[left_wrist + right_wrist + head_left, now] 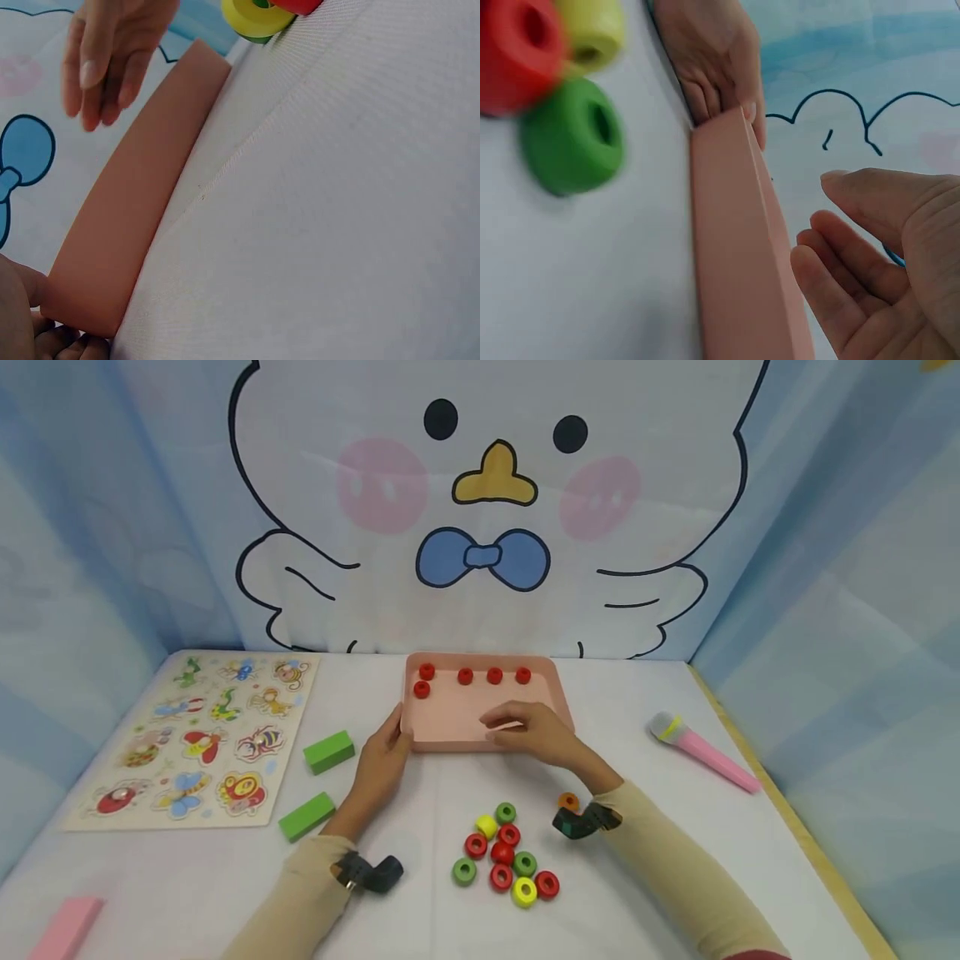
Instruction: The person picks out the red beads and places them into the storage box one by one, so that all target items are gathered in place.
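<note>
- Right hand [534, 733]: fingers loosely extended and slightly apart, nothing pinched, as the right wrist view shows; the hand is held over the near half of the pink tray [450, 714].
- Left hand [384, 758]: fingers pressed together, thumb and fingertips closed on the tray's near-left corner, at 9 o'clock from the right hand.
- Tray lies at table centre; five red beads [465, 677] are lined along its far edge, at 12 o'clock from the hands.
- A loose pile of red, green and yellow beads [504, 857] lies at 6 o'clock from the tray; one orange bead [567, 801] is partly hidden by the right wrist.
- Risk, as judged: the tray could be nudged or tipped by the corner grip, rolling the lined beads out of row; a sleeve could scatter the pile.
- No readable writing or brand is seen; the insect puzzle board [202, 739] at 9 o'clock carries pictures only.
</note>
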Motion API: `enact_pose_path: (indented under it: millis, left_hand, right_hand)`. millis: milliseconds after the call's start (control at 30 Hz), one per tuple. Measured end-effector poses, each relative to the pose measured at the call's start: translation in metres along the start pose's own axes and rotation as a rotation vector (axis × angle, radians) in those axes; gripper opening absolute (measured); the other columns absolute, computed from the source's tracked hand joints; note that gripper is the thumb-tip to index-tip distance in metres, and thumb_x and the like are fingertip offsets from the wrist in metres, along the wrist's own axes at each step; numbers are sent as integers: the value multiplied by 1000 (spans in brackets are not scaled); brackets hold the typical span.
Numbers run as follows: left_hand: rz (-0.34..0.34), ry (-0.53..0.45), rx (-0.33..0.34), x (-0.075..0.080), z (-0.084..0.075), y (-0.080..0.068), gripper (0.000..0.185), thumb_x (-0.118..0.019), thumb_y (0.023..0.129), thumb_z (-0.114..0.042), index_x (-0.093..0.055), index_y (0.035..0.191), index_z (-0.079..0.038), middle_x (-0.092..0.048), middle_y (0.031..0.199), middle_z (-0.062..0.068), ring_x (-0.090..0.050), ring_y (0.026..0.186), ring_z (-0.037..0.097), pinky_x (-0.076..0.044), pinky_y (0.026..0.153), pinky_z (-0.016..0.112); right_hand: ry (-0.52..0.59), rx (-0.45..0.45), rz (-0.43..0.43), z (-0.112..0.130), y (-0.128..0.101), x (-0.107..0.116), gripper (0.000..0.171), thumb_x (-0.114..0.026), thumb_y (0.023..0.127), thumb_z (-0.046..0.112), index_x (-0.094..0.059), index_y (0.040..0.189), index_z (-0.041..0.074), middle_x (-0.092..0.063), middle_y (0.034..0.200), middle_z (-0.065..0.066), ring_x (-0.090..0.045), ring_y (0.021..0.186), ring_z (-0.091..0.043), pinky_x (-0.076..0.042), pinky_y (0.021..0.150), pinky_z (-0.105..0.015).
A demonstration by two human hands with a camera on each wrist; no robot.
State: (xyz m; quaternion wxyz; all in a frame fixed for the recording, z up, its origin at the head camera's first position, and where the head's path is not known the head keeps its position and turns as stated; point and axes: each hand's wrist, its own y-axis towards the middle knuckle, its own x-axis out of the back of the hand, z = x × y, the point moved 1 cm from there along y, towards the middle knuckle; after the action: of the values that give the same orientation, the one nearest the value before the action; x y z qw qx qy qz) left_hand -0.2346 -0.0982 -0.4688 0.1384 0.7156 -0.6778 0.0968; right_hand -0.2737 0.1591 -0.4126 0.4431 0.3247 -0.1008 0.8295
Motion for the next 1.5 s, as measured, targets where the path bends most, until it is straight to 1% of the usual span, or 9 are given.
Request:
enact_pose_path:
  millis: [100,267,467,567,700,900,1000,1200,1500]
  left_hand:
    - [-2,3,-1,3,2,1,56,-43,105,-22,-25,156,-7,-30,157,9,-28,143,22,-27,115,36]
    - [0,2,11,6,5,1,56,-42,105,-23,-24,156,-8,-28,158,8,-26,144,21,-26,116,36]
    - [-6,21,3,9,5,1,56,-42,105,-23,-24,156,-8,-29,157,10,-26,144,23,-24,117,38]
    - [-11,5,-8,9,5,1,56,-43,105,-22,-25,156,-7,-30,157,10,-27,144,22,-24,117,36]
    - [2,-2,-6,7,4,1,56,-43,105,-21,-24,156,-8,-29,157,9,-26,144,22,-24,117,36]
    - [-3,19,2,9,1,1,56,-42,105,-20,-24,156,-7,-28,158,8,-25,144,21,-24,117,36]
    - [1,16,6,10,-2,1,56,-41,105,-20,-24,156,-7,-27,158,7,-24,145,20,-23,117,35]
    - [7,3,14,8,-3,1,56,-41,104,-19,-23,156,-8,-25,159,6,-24,145,19,-24,117,34]
    - [30,-20,37,0,-1,-1,56,-41,105,-18,-22,157,-10,-25,160,5,-22,145,19,-24,117,36]
  right_hand:
    - [61,20,16,0,-29,-2,29,-68,93,10,-66,121,2,-66,118,-10,-62,111,-22,-52,94,-31]
    - [141,-22,56,-2,-71,-10,29,-70,93,15,-67,119,3,-66,118,-10,-62,110,-22,-53,92,-28]
    - [229,-2,153,-9,-101,-25,27,-71,91,10,-69,117,6,-66,114,-7,-64,106,-22,-55,90,-32]
    - [254,46,174,-10,-106,-33,28,-71,91,10,-68,119,6,-66,116,-7,-64,107,-21,-55,90,-34]
    - [275,91,142,-11,-108,-41,30,-72,90,10,-67,120,5,-65,117,-6,-64,106,-19,-55,89,-35]
    - [214,129,83,-15,-108,-49,28,-72,91,15,-69,119,11,-66,115,-1,-63,104,-17,-56,87,-33]
    - [192,129,63,-14,-108,-51,27,-72,91,18,-69,118,15,-66,114,3,-63,103,-15,-56,86,-31]
    - [185,105,47,-7,-111,-49,28,-73,89,12,-70,117,9,-67,112,-1,-63,102,-17,-56,84,-33]
    - [157,68,43,-16,-119,-48,28,-73,90,23,-71,117,17,-67,112,6,-63,102,-14,-55,84,-30]
